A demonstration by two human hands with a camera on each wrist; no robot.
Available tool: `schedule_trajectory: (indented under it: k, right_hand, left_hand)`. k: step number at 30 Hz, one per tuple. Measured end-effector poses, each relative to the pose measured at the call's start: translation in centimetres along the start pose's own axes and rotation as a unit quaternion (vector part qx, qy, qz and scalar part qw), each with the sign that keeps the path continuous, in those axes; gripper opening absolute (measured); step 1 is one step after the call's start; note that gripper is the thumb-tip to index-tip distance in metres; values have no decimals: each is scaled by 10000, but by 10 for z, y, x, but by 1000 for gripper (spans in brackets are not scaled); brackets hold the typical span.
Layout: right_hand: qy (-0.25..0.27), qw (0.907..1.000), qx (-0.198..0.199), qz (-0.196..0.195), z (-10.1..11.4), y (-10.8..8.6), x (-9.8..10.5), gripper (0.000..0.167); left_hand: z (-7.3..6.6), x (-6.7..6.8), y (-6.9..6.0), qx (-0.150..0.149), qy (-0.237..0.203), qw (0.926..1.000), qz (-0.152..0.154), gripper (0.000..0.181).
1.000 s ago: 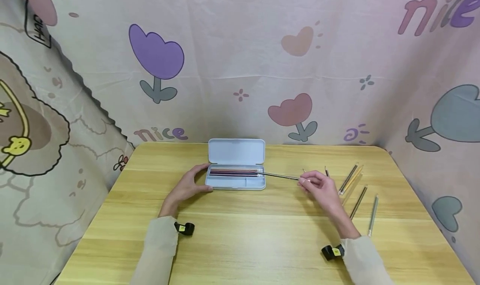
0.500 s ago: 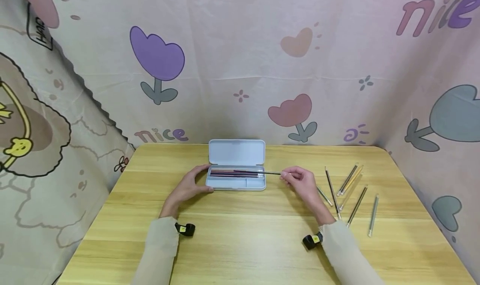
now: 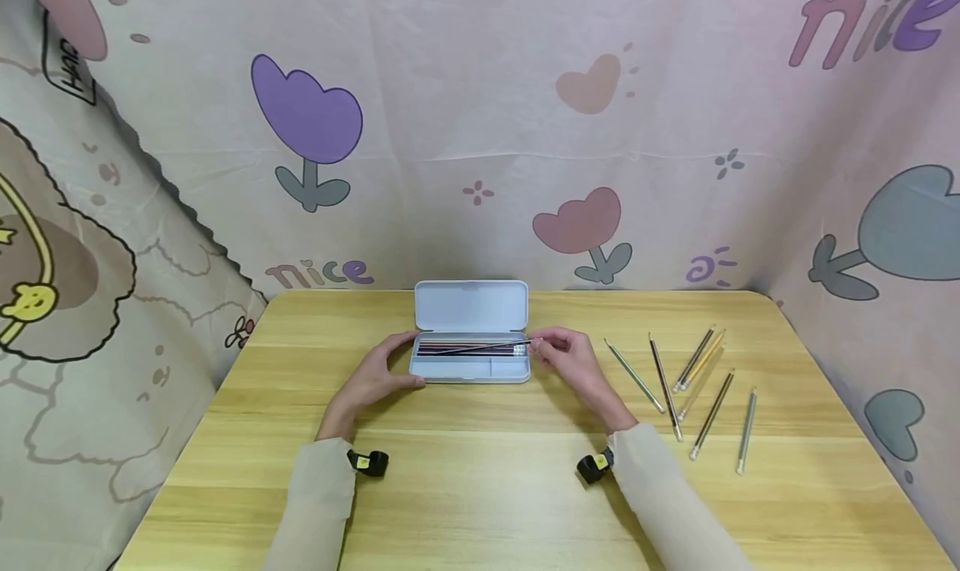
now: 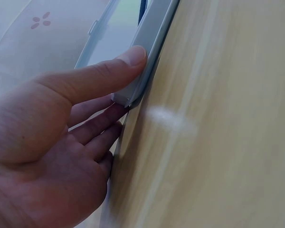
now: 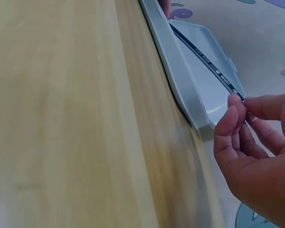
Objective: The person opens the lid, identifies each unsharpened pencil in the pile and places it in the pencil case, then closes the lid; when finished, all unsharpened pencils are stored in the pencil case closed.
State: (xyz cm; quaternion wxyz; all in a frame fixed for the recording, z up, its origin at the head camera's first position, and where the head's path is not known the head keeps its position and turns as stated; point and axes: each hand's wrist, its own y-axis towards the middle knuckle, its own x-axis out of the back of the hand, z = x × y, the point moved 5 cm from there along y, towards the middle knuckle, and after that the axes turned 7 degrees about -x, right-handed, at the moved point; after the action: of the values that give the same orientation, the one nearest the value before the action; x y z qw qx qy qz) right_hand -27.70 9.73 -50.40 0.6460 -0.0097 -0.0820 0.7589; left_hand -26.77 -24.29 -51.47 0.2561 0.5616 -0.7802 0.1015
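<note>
A pale blue pencil case (image 3: 454,371) lies with its lid raised on the wooden table, several pencils (image 3: 435,348) side by side in its long compartment. My left hand (image 3: 372,379) holds the case by its left end. In the left wrist view the thumb (image 4: 133,56) presses the front wall, and the fingers reach round the end. At the case's right end, my right hand (image 3: 576,364) pinches one end of a dark pencil (image 5: 204,59) between thumb and fingertips. This pencil slants over the compartment, its far end low among the others.
Several loose pencils, among them a green one (image 3: 634,376), a dark one (image 3: 665,385), a yellow one (image 3: 706,360) and a grey-green one (image 3: 747,431), lie scattered on the table's right side. A patterned cloth (image 3: 450,137) hangs behind the table (image 3: 480,488).
My right hand has moved left with the dark pencil, from beside the loose pencils to the case's right end. The left hand has stayed on the case.
</note>
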Motion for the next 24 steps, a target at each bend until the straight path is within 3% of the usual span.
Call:
schedule_trajectory:
  k: [9,16,24]
  right_hand:
    - [-156,9998,17,-98,-1,9,-19,18]
    - [-1106,9921,348,-476,3,9,-24,10]
    - [-1489,9861,436,-590,4,9,-24,11]
  left_hand:
    - [0,0,0,-25,-2,10000,-9,86]
    - [-3,0,-1,14,56,10000,21,87]
    - [-5,0,-2,23,57,10000,11,87]
